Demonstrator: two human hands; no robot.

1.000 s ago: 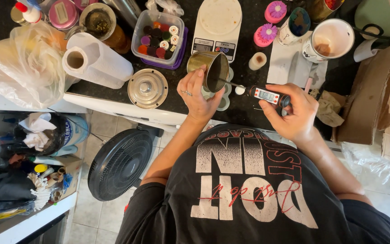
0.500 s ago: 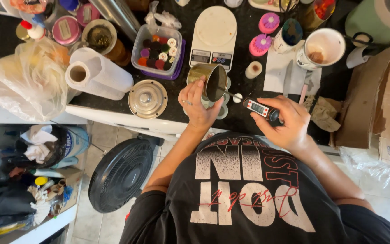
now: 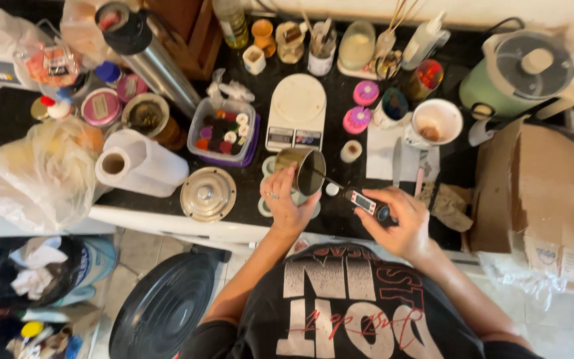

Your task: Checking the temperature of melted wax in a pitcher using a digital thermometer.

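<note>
The black round floor fan [image 3: 161,309] is running off the bottom edge. The thin metal probe [image 3: 327,179] is disappearing into the tilted brass-coloured metal can [image 3: 303,169], hiding its tip. The small thermometer display [image 3: 363,201] is showing too small to read.

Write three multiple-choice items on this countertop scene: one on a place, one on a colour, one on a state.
1. Where is the kitchen scale?
A. Behind the metal cup
B. On the floor
C. Inside the cardboard box

2. What colour is the rice cooker?
A. Red
B. Pale green
C. Black

3. How is the metal cup standing?
A. Upside down
B. Lidded and upright
C. Tilted, open mouth to the side

Answers:
1 A, the scale lies on the counter just beyond the cup.
2 B, its body is pale green.
3 C, the left hand tips it while the right hand holds a digital probe thermometer with its probe reaching into the mouth.
</note>
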